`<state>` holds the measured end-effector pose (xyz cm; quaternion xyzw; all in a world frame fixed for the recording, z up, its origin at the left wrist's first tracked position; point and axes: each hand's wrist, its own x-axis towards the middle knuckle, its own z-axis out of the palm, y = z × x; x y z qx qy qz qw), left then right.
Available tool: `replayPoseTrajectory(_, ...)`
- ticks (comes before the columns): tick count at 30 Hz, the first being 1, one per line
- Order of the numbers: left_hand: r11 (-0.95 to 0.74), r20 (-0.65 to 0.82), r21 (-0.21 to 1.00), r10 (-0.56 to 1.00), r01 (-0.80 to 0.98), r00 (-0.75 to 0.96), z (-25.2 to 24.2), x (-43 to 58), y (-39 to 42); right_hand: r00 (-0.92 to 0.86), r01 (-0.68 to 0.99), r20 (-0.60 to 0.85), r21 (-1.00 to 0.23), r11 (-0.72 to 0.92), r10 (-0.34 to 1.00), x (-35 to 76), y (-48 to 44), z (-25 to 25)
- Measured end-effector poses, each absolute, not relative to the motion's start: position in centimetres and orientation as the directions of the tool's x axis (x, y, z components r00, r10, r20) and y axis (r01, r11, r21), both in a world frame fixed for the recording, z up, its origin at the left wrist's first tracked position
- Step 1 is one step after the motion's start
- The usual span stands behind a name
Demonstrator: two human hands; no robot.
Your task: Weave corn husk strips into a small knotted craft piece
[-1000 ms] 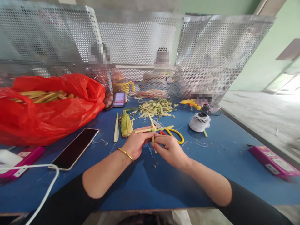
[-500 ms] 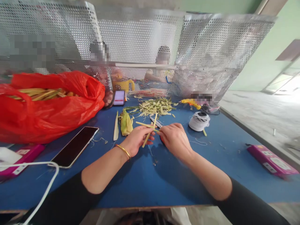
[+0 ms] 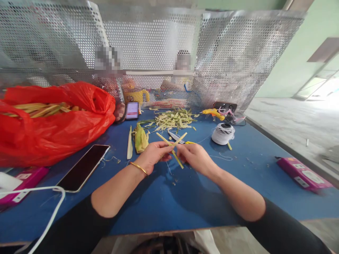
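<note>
Two pale green plant strips (image 3: 178,160) cross each other in an X above the blue table. My left hand (image 3: 156,154) pinches them at the crossing, a gold bangle on its wrist. Close against the strips on the right, my right hand (image 3: 195,157) has its fingers curled together; what is between its fingertips is hidden. A thin white thread hangs below the left fingers. Just beyond the hands lies a pair of scissors (image 3: 175,137), partly covered. Left of them are a yellow-green husk bundle (image 3: 141,138) and a single pale husk leaf (image 3: 129,144).
A pile of shredded strips (image 3: 174,120) lies at the back, before a perforated metal screen (image 3: 153,42). Right of it are a white thread spool (image 3: 222,134), yellow glue gun (image 3: 214,113) and purple power strip (image 3: 303,173). Leftward are a red bag (image 3: 66,130) and phone (image 3: 83,167).
The crossed strips have turned in my left hand, so their lower end now points down to the right. My right hand has shifted slightly left and its fingers have curled in closer.
</note>
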<state>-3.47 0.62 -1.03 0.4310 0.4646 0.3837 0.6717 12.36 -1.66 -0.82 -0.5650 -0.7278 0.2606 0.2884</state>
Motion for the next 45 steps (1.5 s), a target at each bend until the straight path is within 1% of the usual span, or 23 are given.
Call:
replayPoseTrajectory(1,0.334,-0.294,0.937,0.912,-0.1,0.287,-0.9,-3.6,0.7,-0.154,0.624,0.048,-0.77,0.135,0.987,12.6,-1.2,-0.8)
replayPoseTrajectory(3,0.325,-0.289,0.943,0.905,-0.069,0.312,-0.8,-3.8,0.7,-0.089,0.513,-0.002,-0.857,0.044,0.996,12.9,-0.5,-1.0)
replayPoseTrajectory(5,0.285,-0.26,0.958,0.908,-0.029,0.329,-1.1,-3.7,0.7,-0.066,0.369,0.04,-0.927,0.062,0.997,12.7,-0.1,-1.4)
replayPoseTrajectory(7,0.213,-0.204,0.977,0.918,0.01,0.34,-1.5,-3.5,0.6,-0.07,0.254,0.095,-0.961,0.11,0.993,12.4,-0.1,-2.0)
replayPoseTrajectory(10,0.102,-0.113,0.994,0.924,0.048,0.365,-1.7,-3.2,0.5,-0.017,0.225,0.138,-0.964,0.139,0.99,12.0,-0.5,-2.6)
replayPoseTrajectory(13,0.06,-0.088,0.995,0.92,0.084,0.382,-1.4,-3.2,0.4,0.029,0.282,0.154,-0.949,0.14,0.988,12.1,-0.7,-2.5)
replayPoseTrajectory(15,0.051,-0.096,0.991,0.919,0.126,0.382,-1.3,-3.3,0.3,0.021,0.429,0.189,-0.889,0.162,0.982,12.4,-0.8,-2.1)
replayPoseTrajectory(16,0.039,-0.096,0.987,0.92,0.156,0.379,-1.3,-3.3,0.2,0.014,0.53,0.245,-0.824,0.2,0.969,12.5,-0.8,-1.8)
replayPoseTrajectory(18,0.0,-0.086,0.975,0.921,0.22,0.379,-1.5,-3.4,0.1,-0.032,0.708,0.398,-0.639,0.302,0.917,12.7,-1.0,-1.2)
replayPoseTrajectory(20,-0.05,-0.066,0.962,0.911,0.267,0.407,-1.8,-3.3,0.0,-0.127,0.778,0.493,-0.489,0.395,0.861,12.6,-1.3,-0.9)
replayPoseTrajectory(22,-0.087,-0.055,0.953,0.893,0.291,0.447,-2.1,-3.2,-0.1,-0.211,0.769,0.475,-0.459,0.445,0.854,12.4,-1.5,-0.9)
replayPoseTrajectory(24,-0.107,-0.057,0.944,0.879,0.312,0.474,-2.3,-3.2,-0.2,-0.237,0.746,0.429,-0.494,0.447,0.871,12.2,-1.6,-1.2)
replayPoseTrajectory(26,-0.108,-0.061,0.944,0.871,0.311,0.488,-2.3,-3.1,-0.3,-0.22,0.727,0.422,-0.53,0.436,0.88,12.0,-1.5,-1.5)
replayPoseTrajectory(28,-0.094,-0.063,0.955,0.862,0.282,0.503,-2.1,-3.1,-0.4,-0.189,0.717,0.451,-0.543,0.437,0.872,11.9,-1.4,-1.7)
replayPoseTrajectory(30,-0.054,-0.077,0.969,0.861,0.242,0.503,-1.8,-3.1,-0.5,-0.177,0.729,0.49,-0.518,0.448,0.854,12.0,-1.3,-1.7)
replayPoseTrajectory(33,0.099,-0.144,0.987,0.897,0.128,0.417,-1.6,-3.0,-0.3,-0.196,0.791,0.597,-0.373,0.485,0.778,12.2,-1.8,-1.0)
replayPoseTrajectory(35,0.226,-0.201,0.973,0.919,-0.034,0.34,-1.7,-2.9,-0.1,-0.214,0.829,0.694,-0.243,0.503,0.688,12.4,-2.4,-0.3)
replayPoseTrajectory(37,0.285,-0.218,0.937,0.928,-0.199,0.301,-1.8,-2.9,0.3,-0.233,0.848,0.741,-0.162,0.504,0.629,12.4,-3.2,0.3)
replayPoseTrajectory(39,0.278,-0.187,0.91,0.938,-0.309,0.293,-1.8,-2.9,0.5,-0.261,0.847,0.706,-0.159,0.507,0.658,12.1,-3.6,0.3)
replayPoseTrajectory(40,0.267,-0.17,0.902,0.942,-0.339,0.29,-1.8,-2.9,0.6,-0.273,0.838,0.658,-0.196,0.51,0.702,11.9,-3.6,0.1)
replayPoseTrajectory(42,0.259,-0.153,0.898,0.942,-0.356,0.3,-1.8,-2.9,0.6,-0.269,0.815,0.498,-0.339,0.47,0.825,11.4,-3.3,-0.6)
replayPoseTrajectory(44,0.27,-0.161,0.902,0.935,-0.336,0.317,-1.8,-2.8,0.4,-0.216,0.791,0.318,-0.497,0.356,0.923,10.9,-2.9,-1.6)
replayPoseTrajectory(45,0.276,-0.169,0.904,0.932,-0.326,0.321,-1.9,-2.8,0.4,-0.187,0.779,0.254,-0.551,0.301,0.949,10.7,-2.7,-2.0)
